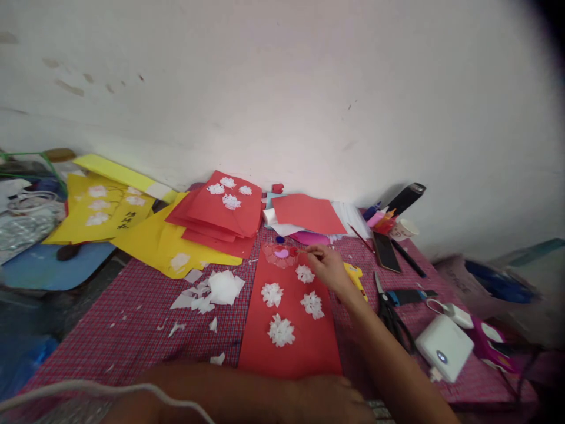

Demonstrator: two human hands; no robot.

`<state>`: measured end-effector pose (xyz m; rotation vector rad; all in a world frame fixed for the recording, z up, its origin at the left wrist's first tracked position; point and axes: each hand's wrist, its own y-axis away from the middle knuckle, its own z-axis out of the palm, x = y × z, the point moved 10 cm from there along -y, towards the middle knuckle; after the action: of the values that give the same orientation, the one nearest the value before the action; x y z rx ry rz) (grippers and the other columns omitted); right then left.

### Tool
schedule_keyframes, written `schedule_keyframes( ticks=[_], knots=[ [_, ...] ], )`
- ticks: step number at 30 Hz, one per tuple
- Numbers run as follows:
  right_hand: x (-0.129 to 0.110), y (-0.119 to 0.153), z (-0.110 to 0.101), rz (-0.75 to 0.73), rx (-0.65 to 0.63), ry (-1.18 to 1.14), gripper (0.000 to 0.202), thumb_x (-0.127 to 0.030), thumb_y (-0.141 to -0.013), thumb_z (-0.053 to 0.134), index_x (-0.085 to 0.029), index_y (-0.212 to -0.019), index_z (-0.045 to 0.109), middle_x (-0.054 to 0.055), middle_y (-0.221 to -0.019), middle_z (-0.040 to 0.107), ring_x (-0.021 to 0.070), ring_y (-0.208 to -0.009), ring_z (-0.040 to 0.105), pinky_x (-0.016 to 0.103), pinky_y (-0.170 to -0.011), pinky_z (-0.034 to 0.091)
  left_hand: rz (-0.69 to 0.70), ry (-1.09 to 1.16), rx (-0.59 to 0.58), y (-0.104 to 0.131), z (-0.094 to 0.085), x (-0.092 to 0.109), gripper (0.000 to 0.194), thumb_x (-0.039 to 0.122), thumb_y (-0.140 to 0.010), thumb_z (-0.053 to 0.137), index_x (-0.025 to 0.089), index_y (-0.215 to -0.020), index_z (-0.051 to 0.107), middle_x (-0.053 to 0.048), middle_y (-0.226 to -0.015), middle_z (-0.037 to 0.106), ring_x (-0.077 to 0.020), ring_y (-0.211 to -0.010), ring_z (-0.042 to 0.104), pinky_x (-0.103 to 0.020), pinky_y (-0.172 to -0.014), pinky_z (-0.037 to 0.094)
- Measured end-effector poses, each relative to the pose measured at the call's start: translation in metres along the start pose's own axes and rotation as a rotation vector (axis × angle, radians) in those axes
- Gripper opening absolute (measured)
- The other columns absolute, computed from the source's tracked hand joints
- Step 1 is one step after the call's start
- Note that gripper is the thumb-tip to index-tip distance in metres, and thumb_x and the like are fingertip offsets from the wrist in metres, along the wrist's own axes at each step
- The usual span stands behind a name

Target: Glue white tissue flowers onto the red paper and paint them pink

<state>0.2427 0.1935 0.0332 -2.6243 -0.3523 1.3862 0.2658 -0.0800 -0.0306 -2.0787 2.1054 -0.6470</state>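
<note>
My right hand reaches over the far end of a long red sheet, its fingers pinched on a thin stick. The stick's tip is at a clear palette with pink and red paint in it. Several white crumpled-paper flowers sit on the sheet below the palette. My left hand lies across the near edge of the sheet, palm down; its fingers are blurred at the bottom of the view.
Torn white paper lies left of the sheet. Red papers and yellow papers are at the back left. On the right are scissors, a yellow glue gun, a phone and a white power bank.
</note>
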Motion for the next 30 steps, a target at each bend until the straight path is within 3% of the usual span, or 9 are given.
schedule_keyframes(
  ticks=[9, 19, 24, 30],
  knots=[
    [0.018, 0.009, -0.012, 0.099, 0.097, -0.122, 0.023, -0.034, -0.081, 0.06, -0.018, -0.091, 0.071, 0.003, -0.074, 0.071, 0.0167, -0.058, 0.057, 0.026, -0.051, 0.041, 0.004, 0.019, 0.044, 0.002, 0.001, -0.001, 0.021, 0.026, -0.09, 0.068, 0.025, -0.11, 0.067, -0.001, -0.086, 0.068, -0.0169, -0.082, 0.066, -0.03, -0.069, 0.049],
    [0.025, 0.011, -0.005, 0.143, 0.092, -0.255, 0.017, -0.03, -0.075, 0.067, -0.018, -0.087, 0.074, 0.0, -0.066, 0.066, 0.014, -0.054, 0.051, 0.025, -0.049, 0.036, 0.026, 0.032, -0.007, 0.002, 0.007, -0.001, 0.019, 0.025, -0.091, 0.066, 0.024, -0.11, 0.068, -0.001, -0.096, 0.069, -0.0163, -0.088, 0.066, -0.03, -0.071, 0.051],
    [0.026, 0.017, -0.017, 0.196, 0.182, -0.391, 0.017, -0.033, -0.077, 0.069, -0.018, -0.086, 0.071, 0.0, -0.065, 0.065, 0.0137, -0.054, 0.053, 0.025, -0.049, 0.039, 0.031, 0.038, 0.012, 0.002, 0.011, -0.001, 0.018, 0.024, -0.091, 0.063, 0.024, -0.109, 0.068, -0.002, -0.093, 0.068, -0.0169, -0.087, 0.066, -0.03, -0.071, 0.052],
    [0.045, 0.024, -0.02, 0.284, 0.294, -0.585, 0.024, -0.043, -0.077, 0.072, -0.02, -0.08, 0.064, 0.0, -0.069, 0.066, 0.0122, -0.049, 0.054, 0.025, -0.045, 0.04, 0.023, 0.053, 0.009, 0.001, 0.008, -0.002, 0.013, 0.027, -0.093, 0.063, 0.02, -0.102, 0.068, -0.002, -0.093, 0.069, -0.0169, -0.086, 0.065, -0.03, -0.071, 0.052]
  ],
)
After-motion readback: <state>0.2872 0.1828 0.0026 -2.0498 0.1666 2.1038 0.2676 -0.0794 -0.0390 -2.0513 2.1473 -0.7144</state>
